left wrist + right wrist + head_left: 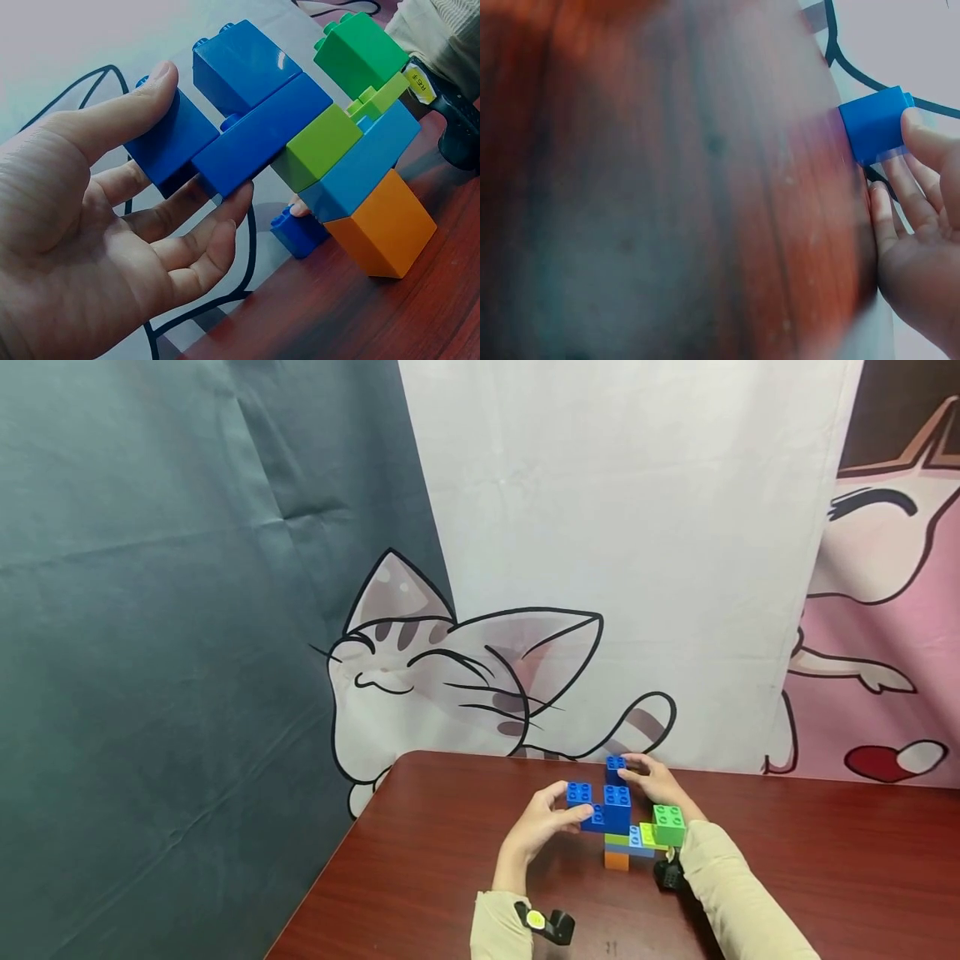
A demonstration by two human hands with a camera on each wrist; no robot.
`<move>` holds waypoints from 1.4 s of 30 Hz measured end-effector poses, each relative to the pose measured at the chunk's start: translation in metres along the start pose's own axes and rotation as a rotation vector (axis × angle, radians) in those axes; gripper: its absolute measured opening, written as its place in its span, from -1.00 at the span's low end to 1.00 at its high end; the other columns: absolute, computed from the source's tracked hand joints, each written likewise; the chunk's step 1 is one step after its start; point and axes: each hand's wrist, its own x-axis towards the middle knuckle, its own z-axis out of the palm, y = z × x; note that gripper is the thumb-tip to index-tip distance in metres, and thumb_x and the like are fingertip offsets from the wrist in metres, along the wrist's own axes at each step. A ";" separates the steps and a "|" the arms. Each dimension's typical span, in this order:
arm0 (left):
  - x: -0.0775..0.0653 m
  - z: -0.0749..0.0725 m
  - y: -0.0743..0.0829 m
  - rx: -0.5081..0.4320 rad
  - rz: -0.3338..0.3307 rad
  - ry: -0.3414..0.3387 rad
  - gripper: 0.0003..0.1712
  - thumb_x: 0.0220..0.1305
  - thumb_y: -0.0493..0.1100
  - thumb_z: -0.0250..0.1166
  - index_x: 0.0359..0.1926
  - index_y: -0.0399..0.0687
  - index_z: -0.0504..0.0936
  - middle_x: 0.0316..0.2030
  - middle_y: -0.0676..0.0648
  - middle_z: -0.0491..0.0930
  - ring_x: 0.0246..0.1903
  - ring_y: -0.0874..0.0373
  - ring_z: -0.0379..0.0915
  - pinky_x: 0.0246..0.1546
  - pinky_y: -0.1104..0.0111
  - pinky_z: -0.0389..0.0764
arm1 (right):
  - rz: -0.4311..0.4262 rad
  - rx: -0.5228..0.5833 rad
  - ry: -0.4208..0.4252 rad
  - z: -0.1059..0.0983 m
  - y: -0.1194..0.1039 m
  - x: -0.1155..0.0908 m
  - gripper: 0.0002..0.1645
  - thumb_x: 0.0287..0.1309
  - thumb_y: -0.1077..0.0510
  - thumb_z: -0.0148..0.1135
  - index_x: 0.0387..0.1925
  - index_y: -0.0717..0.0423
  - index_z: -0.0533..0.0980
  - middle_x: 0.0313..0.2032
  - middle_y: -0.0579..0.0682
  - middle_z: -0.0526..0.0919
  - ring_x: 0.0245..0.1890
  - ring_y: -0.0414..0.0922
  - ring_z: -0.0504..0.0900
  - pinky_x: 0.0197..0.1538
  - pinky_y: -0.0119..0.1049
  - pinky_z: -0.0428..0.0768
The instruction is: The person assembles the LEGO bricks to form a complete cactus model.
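Note:
A structure of toy building blocks stands on an orange block [384, 229]. Above that lie a light blue block [367, 161] and lime blocks [322, 146], with a green block [668, 825] at the right end. Dark blue blocks [262, 139] form the upper left part. My left hand [542, 827] holds the leftmost blue block [169, 142] between thumb and fingers, other fingers beneath. Farther back, my right hand [656, 782] pinches a separate blue block [874, 125] near the table top, apart from the structure.
The brown wooden table [435, 843] has its far edge near the right hand. Behind it hangs a cloth backdrop [645, 527] with a cartoon cat. Black wrist devices [551, 927] are on both sleeves; the right one [670, 874] sits close beside the structure.

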 end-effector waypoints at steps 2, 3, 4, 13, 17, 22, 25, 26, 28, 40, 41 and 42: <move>0.000 0.001 -0.001 -0.001 -0.002 -0.002 -0.61 0.31 -0.10 0.29 0.08 -0.19 0.51 -0.13 -0.20 0.66 -0.30 0.21 0.60 0.02 -0.02 0.62 | 0.007 -0.002 -0.005 -0.002 0.000 -0.003 -0.38 0.36 0.02 0.13 0.25 0.39 0.33 0.19 0.46 0.44 0.18 0.31 0.45 0.17 0.12 0.50; -0.001 0.001 -0.001 -0.002 -0.004 -0.004 -0.60 0.31 -0.10 0.29 0.09 -0.19 0.51 -0.13 -0.20 0.66 -0.29 0.21 0.60 0.02 -0.01 0.63 | 0.016 0.003 -0.007 -0.003 0.001 -0.004 -0.38 0.36 0.01 0.13 0.26 0.37 0.33 0.19 0.44 0.45 0.18 0.29 0.46 0.17 0.10 0.51; -0.001 0.002 -0.001 -0.003 -0.005 -0.004 -0.59 0.31 -0.10 0.29 0.09 -0.19 0.51 -0.12 -0.19 0.66 -0.29 0.21 0.60 0.01 0.01 0.63 | 0.019 0.004 -0.007 -0.005 0.000 -0.005 -0.38 0.37 0.01 0.13 0.26 0.37 0.33 0.19 0.44 0.45 0.17 0.28 0.47 0.16 0.08 0.53; 0.000 -0.002 -0.003 -0.001 0.005 0.001 -0.56 0.29 -0.07 0.30 0.12 -0.17 0.50 -0.10 -0.16 0.64 -0.23 0.20 0.57 0.00 0.09 0.66 | 0.080 0.182 -0.019 -0.021 -0.004 -0.021 -0.28 0.38 -0.02 0.10 0.36 0.34 0.20 0.28 0.45 0.33 0.20 0.20 0.50 0.15 -0.03 0.59; -0.001 -0.004 -0.004 0.000 0.007 0.004 -0.55 0.29 -0.07 0.30 0.12 -0.18 0.50 -0.11 -0.16 0.63 -0.23 0.20 0.57 0.01 0.06 0.64 | 0.107 0.238 -0.027 -0.030 -0.005 -0.029 -0.26 0.38 -0.04 0.10 0.36 0.35 0.17 0.30 0.44 0.29 0.14 0.06 0.55 0.17 -0.07 0.59; -0.001 -0.003 -0.006 -0.002 0.012 0.001 -0.52 0.29 -0.04 0.31 0.14 -0.19 0.49 -0.11 -0.15 0.63 -0.24 0.20 0.57 0.02 0.07 0.64 | 0.109 0.273 -0.022 -0.044 -0.009 -0.042 -0.23 0.39 -0.06 0.08 0.37 0.36 0.12 0.34 0.46 0.22 0.07 -0.11 0.56 0.19 -0.09 0.58; -0.002 -0.001 -0.005 -0.005 0.011 -0.001 -0.50 0.29 -0.04 0.31 0.14 -0.21 0.48 -0.11 -0.15 0.63 -0.24 0.19 0.58 0.00 0.13 0.65 | 0.089 0.314 -0.017 -0.052 -0.017 -0.049 -0.23 0.40 -0.05 0.06 0.37 0.38 0.09 0.34 0.48 0.21 -0.01 -0.27 0.58 0.18 -0.14 0.59; -0.002 -0.001 -0.005 -0.005 0.015 0.001 -0.50 0.29 -0.05 0.31 0.14 -0.22 0.48 -0.12 -0.15 0.63 -0.25 0.19 0.58 -0.01 0.14 0.66 | 0.075 0.326 -0.018 -0.054 -0.021 -0.052 -0.23 0.41 -0.04 0.04 0.37 0.39 0.08 0.33 0.49 0.21 -0.04 -0.32 0.58 0.17 -0.16 0.59; -0.002 -0.001 -0.005 0.002 0.015 0.006 -0.51 0.29 -0.04 0.31 0.13 -0.22 0.48 -0.13 -0.14 0.62 -0.25 0.19 0.57 -0.02 0.18 0.67 | 0.055 0.348 -0.013 -0.057 -0.030 -0.056 -0.23 0.42 -0.04 0.02 0.38 0.40 0.06 0.33 0.49 0.21 -0.10 -0.42 0.58 0.16 -0.21 0.60; 0.000 0.000 -0.002 0.030 0.022 -0.005 -0.51 0.29 -0.02 0.30 0.12 -0.20 0.48 -0.13 -0.14 0.60 -0.23 0.19 0.55 0.00 0.11 0.65 | -0.048 0.245 0.112 -0.060 -0.076 -0.098 -0.35 0.40 -0.03 0.06 0.32 0.29 0.22 0.22 0.39 0.40 -0.16 -0.51 0.57 -0.04 -0.51 0.63; 0.000 0.000 -0.002 0.033 0.023 -0.004 -0.51 0.30 -0.02 0.30 0.13 -0.20 0.47 -0.12 -0.14 0.60 -0.23 0.20 0.55 0.01 0.10 0.65 | -0.056 0.234 0.120 -0.059 -0.080 -0.101 -0.37 0.40 -0.03 0.07 0.31 0.28 0.24 0.19 0.36 0.44 -0.16 -0.51 0.57 -0.05 -0.51 0.63; -0.001 0.001 -0.001 0.036 0.022 -0.004 -0.51 0.30 -0.03 0.29 0.14 -0.20 0.47 -0.12 -0.14 0.60 -0.23 0.20 0.55 0.00 0.10 0.65 | -0.063 0.224 0.125 -0.058 -0.083 -0.104 -0.39 0.40 -0.02 0.08 0.29 0.28 0.26 0.17 0.34 0.47 -0.17 -0.51 0.57 -0.05 -0.52 0.62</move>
